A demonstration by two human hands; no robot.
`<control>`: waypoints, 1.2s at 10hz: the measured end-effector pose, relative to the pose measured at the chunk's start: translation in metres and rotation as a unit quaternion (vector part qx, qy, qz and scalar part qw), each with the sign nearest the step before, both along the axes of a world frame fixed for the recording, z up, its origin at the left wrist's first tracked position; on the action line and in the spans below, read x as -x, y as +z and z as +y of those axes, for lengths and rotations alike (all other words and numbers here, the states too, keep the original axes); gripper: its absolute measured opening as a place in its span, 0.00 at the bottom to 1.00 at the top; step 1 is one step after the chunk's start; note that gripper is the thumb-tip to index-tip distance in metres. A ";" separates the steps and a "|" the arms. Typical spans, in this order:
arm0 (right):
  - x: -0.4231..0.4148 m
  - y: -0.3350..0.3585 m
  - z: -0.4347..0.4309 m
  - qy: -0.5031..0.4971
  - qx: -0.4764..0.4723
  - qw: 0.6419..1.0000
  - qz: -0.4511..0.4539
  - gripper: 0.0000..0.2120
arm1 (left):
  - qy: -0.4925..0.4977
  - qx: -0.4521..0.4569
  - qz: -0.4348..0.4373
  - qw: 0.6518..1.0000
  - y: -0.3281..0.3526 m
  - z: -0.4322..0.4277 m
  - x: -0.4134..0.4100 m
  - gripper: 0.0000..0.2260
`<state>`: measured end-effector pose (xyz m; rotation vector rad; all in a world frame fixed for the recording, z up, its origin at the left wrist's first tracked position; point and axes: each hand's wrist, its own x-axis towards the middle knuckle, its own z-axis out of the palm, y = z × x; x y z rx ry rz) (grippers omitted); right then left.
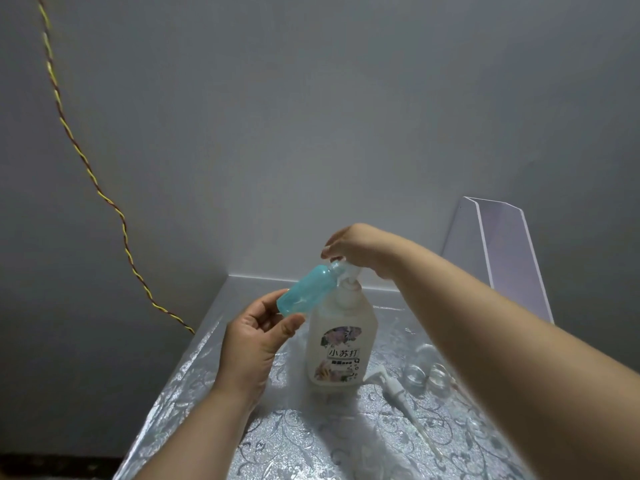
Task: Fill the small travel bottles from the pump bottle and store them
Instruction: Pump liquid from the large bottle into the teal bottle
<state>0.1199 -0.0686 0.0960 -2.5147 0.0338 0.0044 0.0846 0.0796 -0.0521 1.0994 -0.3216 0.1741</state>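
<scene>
Travel bottle (pixel 304 292), see-through teal, is pinched tilted by left hand (pixel 254 344) fingers; frosted pump bottle (pixel 341 341) head is clamped under curled right hand (pixel 360 251). Clear jars (pixel 415 375) are partly hidden by forearm (pixel 485 341).

Small translucent blue plastic bottle (pixel 306 289): uncapped, tilted, mouth at the pump nozzle. Milky white plastic pump bottle (pixel 341 344), floral label: upright. Clear small bottles (pixel 415 375) lie beside it.

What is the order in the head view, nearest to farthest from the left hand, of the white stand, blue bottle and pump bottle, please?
1. Blue bottle, in the left hand.
2. Pump bottle, just right.
3. White stand, far right, back.
</scene>
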 end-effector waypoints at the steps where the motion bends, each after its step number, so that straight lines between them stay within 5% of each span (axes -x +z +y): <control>1: 0.001 -0.005 0.002 -0.001 0.038 0.999 0.010 0.15 | 0.007 -0.015 0.003 1.000 -0.002 0.000 -0.001 0.19; 3: 0.001 -0.017 0.001 -0.023 0.004 1.000 0.019 0.18 | 0.005 -0.008 -0.005 1.000 -0.001 0.001 -0.001 0.21; 7: -0.001 -0.009 -0.001 -0.014 -0.009 1.000 -0.020 0.15 | 0.023 0.010 -0.001 1.000 0.004 0.001 0.002 0.39; 12: -0.006 -0.017 0.002 0.033 0.236 0.971 0.022 0.20 | 0.026 0.009 -0.007 1.000 0.005 0.002 0.003 0.39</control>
